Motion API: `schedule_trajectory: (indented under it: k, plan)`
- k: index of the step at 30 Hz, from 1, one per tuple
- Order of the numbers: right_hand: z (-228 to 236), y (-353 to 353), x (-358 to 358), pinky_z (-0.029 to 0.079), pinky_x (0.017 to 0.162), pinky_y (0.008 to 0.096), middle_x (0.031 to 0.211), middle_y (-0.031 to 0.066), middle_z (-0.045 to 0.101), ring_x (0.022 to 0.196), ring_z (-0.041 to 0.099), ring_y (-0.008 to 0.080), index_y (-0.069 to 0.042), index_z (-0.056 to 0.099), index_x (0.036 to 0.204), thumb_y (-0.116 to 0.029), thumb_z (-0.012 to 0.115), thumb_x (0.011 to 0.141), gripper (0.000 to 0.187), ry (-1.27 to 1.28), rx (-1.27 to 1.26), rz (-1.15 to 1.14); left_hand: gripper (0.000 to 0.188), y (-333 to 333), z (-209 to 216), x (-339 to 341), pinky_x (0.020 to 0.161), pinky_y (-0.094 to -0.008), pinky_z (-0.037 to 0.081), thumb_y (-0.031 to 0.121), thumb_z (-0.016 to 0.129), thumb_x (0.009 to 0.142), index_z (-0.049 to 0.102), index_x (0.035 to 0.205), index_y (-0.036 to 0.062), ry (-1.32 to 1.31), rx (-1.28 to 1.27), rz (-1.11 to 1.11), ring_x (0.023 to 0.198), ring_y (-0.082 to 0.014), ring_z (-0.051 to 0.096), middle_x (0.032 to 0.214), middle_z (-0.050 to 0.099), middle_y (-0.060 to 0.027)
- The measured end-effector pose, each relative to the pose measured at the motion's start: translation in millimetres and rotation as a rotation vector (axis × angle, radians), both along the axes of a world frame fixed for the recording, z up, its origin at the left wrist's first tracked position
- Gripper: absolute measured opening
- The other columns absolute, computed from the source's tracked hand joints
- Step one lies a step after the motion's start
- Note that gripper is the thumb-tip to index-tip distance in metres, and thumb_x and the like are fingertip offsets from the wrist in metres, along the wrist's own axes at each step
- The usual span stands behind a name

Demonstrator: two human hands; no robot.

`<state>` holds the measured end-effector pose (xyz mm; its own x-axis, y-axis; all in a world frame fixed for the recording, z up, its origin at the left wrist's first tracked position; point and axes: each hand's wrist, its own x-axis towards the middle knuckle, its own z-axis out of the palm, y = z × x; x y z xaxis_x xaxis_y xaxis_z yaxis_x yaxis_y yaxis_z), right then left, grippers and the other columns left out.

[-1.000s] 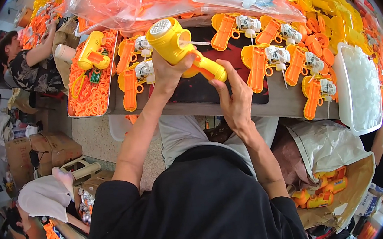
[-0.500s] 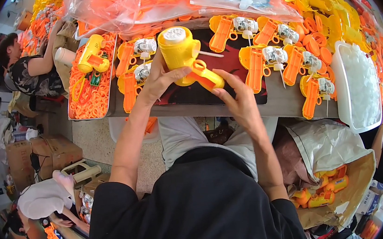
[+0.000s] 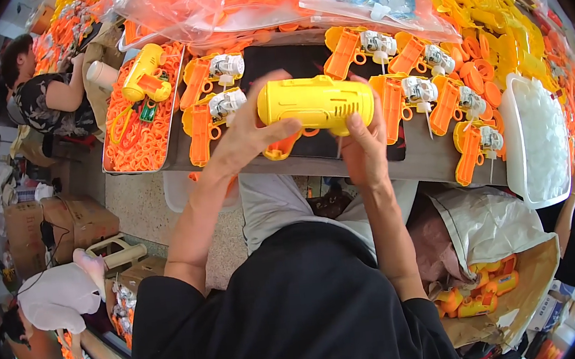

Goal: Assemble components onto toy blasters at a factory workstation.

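Observation:
Between my two hands a yellow toy gun (image 3: pixel 315 104) with a barrel-shaped body lies sideways above the table. Its orange handle (image 3: pixel 282 147) points down toward me. My left hand (image 3: pixel 247 133) wraps the left end, thumb along the lower side. At the other end my right hand (image 3: pixel 366 144) grips with thumb in front and fingers behind. On the table, open half-built toy guns lie on both sides: some (image 3: pixel 202 127) left of my left hand, several more (image 3: pixel 391 102) right of my right hand, with orange handles and white-and-silver inner parts. Below the toy is a black mat (image 3: pixel 282 61).
At left, a metal tray (image 3: pixel 169 144) holds orange rings and a yellow-orange toy (image 3: pixel 146 74). A white bin (image 3: pixel 518 155) of translucent pieces stands right. Plastic bags (image 3: pixel 249 19) and yellow parts (image 3: pixel 502 24) pile behind. An open sack (image 3: pixel 524 295) holds toys. Other people work nearby.
The toy gun has turned from upright, white end up, to lying sideways. My right hand has shifted from the handle to the body's right end. The whole view has shifted slightly.

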<state>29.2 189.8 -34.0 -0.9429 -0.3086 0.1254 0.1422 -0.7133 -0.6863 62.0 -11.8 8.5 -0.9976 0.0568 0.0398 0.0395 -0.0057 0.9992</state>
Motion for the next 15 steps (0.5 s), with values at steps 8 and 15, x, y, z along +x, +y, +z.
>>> schedule_trajectory:
  k: [8,15]
  plan:
    - [39.7,3.2,-2.8,0.029,0.118,0.0394,0.15,0.0184,0.046,0.142,0.04,0.0256,-0.001,0.037,0.151,-0.016,0.08,0.08,0.085,0.697,0.942,-0.075,0.068,3.3,22.1,-6.3,0.066,-0.0492,0.055,0.045,0.087,0.07,0.052,0.112,0.004,0.178,-0.906,-0.027,0.077,-0.0411,0.07,0.081,0.07,-0.0205]
    - [35.1,-4.9,-13.3,0.045,0.105,0.0368,0.131,0.0183,0.061,0.123,0.059,0.0234,-0.001,0.047,0.144,-0.016,0.082,0.079,0.075,0.545,0.941,0.106,0.061,11.6,16.1,-13.5,0.065,-0.0513,0.054,0.042,0.082,0.076,0.046,0.108,0.0055,0.249,-1.065,-0.036,0.075,-0.0442,0.068,0.076,0.068,-0.0199]
